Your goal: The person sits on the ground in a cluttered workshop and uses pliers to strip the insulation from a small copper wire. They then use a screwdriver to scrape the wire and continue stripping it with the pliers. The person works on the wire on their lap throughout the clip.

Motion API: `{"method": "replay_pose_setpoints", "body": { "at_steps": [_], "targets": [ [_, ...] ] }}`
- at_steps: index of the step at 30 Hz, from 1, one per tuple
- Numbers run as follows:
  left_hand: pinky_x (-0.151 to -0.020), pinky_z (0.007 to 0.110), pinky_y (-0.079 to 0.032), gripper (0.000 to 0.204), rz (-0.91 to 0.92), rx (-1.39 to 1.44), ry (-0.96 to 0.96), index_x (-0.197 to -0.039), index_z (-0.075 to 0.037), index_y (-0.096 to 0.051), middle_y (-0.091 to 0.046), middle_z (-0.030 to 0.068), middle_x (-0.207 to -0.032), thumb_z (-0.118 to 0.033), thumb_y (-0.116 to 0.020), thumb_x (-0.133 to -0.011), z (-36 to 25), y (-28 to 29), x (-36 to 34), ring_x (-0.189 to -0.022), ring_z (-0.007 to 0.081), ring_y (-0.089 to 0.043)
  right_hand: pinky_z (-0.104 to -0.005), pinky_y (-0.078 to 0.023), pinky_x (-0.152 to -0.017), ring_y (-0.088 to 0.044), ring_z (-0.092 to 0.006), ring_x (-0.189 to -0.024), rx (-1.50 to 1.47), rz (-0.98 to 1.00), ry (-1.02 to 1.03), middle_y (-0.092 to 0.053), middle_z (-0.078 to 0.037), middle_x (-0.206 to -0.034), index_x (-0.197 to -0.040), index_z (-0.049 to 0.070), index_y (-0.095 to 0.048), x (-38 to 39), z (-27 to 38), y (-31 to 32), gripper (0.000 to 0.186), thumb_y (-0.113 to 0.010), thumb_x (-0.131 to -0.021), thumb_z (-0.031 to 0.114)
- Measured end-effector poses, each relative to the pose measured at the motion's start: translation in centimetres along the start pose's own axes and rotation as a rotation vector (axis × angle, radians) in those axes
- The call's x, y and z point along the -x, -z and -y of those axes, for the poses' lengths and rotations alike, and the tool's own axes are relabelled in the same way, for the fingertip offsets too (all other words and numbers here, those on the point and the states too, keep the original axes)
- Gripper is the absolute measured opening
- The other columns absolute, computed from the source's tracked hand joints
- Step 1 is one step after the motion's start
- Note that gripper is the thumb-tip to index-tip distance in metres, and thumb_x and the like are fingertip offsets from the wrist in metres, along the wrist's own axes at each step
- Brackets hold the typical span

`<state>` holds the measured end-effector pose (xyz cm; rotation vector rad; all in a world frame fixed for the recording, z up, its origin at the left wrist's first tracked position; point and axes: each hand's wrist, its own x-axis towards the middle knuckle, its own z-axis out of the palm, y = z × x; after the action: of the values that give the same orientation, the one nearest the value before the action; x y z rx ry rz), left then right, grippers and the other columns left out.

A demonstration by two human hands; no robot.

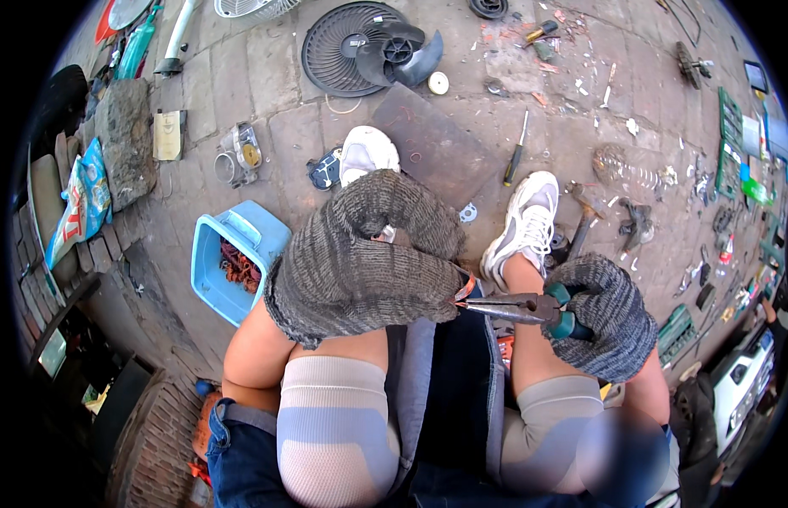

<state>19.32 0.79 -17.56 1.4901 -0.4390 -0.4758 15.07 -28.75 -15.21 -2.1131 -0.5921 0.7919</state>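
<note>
My left hand [360, 254], in a dark grey knitted glove, pinches a small copper-coloured wire [467, 288] at its fingertips. The glove hides most of that piece. My right hand [610, 313], gloved alike, grips the green handles of long-nosed pliers [514, 307]. The pliers point left, and their jaw tips meet the wire beside my left fingertips. Both hands are above my lap, between my knees. To the left of my left hand stands a light blue tub [214, 284] with reddish-brown wire scraps [239, 267] in it.
A dark metal plate [436, 144] lies between my shoes. Beyond it is a black fan [351, 51]. A screwdriver [517, 161], a hammer [587, 212] and a clear plastic bottle [618, 165] lie to the right. A stone block [123, 144] and a blue bag [85, 199] are at left.
</note>
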Motion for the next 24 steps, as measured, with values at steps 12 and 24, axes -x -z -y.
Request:
{"method": "replay_pose_setpoints", "body": {
  "at_steps": [12,24],
  "targets": [
    [-0.075,0.036,-0.048,0.019,-0.055,-0.141,0.0,-0.079,-0.006,-0.067,-0.062,0.0093,-0.087,-0.002,-0.071,-0.061,0.1,-0.5,-0.1,-0.082,0.0266,-0.06,-0.0429,-0.046,-0.076,-0.055,-0.0335,-0.086,-0.037,-0.036,0.013,-0.057,-0.014,-0.096,-0.077,0.003,-0.064,0.3,-0.6,-0.5,0.028,-0.074,-0.054,0.015],
    [-0.072,0.036,-0.048,0.022,-0.059,-0.084,0.083,-0.079,-0.003,-0.066,-0.059,0.0104,-0.088,-0.005,-0.074,-0.059,-0.1,-0.8,-0.5,-0.082,0.0262,-0.059,-0.039,-0.049,-0.074,-0.058,-0.0317,-0.086,0.03,-0.074,-0.127,-0.059,-0.014,-0.095,-0.082,0.004,-0.064,1.0,-0.8,-1.7,0.031,-0.074,-0.057,0.019]
  ]
}}
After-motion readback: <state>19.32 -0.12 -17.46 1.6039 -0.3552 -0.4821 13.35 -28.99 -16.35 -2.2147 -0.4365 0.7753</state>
